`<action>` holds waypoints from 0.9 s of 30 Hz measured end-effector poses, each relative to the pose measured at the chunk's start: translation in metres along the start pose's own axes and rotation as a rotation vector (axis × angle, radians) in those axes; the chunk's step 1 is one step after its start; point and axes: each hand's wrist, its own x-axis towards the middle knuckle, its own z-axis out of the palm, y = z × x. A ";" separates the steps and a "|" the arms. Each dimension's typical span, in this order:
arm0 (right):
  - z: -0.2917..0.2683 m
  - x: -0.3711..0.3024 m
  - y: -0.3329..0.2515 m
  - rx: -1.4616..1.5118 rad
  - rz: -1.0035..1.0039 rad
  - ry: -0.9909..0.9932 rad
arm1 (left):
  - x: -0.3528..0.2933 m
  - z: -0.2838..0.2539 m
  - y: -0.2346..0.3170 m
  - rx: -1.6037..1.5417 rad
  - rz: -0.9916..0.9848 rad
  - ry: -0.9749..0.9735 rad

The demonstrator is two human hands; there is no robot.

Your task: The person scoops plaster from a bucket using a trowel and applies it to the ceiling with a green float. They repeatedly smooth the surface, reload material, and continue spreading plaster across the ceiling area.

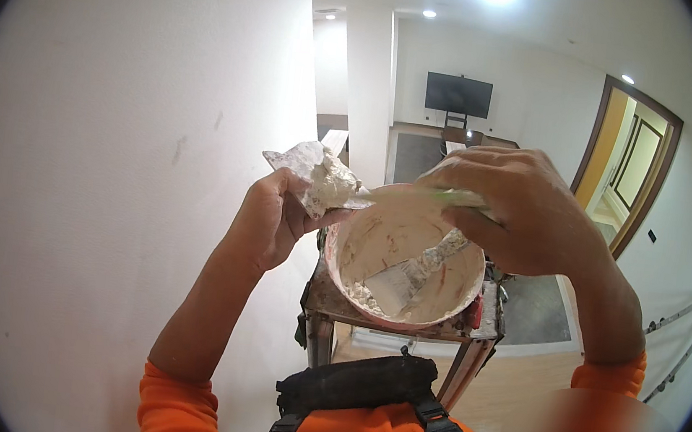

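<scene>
My left hand (272,217) is closed on a flat, speckled putty plate (303,159). A lump of pale wet putty (335,179) sits on it. My right hand (516,204) grips a thin, pale greenish spreader (420,196), seen nearly edge-on and slightly blurred. Its left end meets the plate's putty near my left fingers. Below both hands stands a round bucket (338,276) smeared inside with putty. A putty-caked scraper (407,280) leans in it, blade low and handle up to the right, partly under my right hand.
The bucket rests on a worn, spattered stand (325,298) with legs. A white wall (114,175) runs close along my left. Further off are a screen on a stand (458,94), a wood-framed doorway (629,157) and a long rail-like object (683,336) at right.
</scene>
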 end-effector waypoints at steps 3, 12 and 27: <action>0.008 0.009 0.016 0.136 0.157 -0.134 | 0.000 0.004 0.002 -0.055 0.010 -0.012; 0.002 0.073 0.074 0.576 0.443 -0.365 | -0.017 -0.003 -0.011 -0.126 0.052 -0.078; -0.006 0.049 0.056 0.475 0.458 -0.095 | -0.012 0.001 -0.016 -0.271 0.021 -0.040</action>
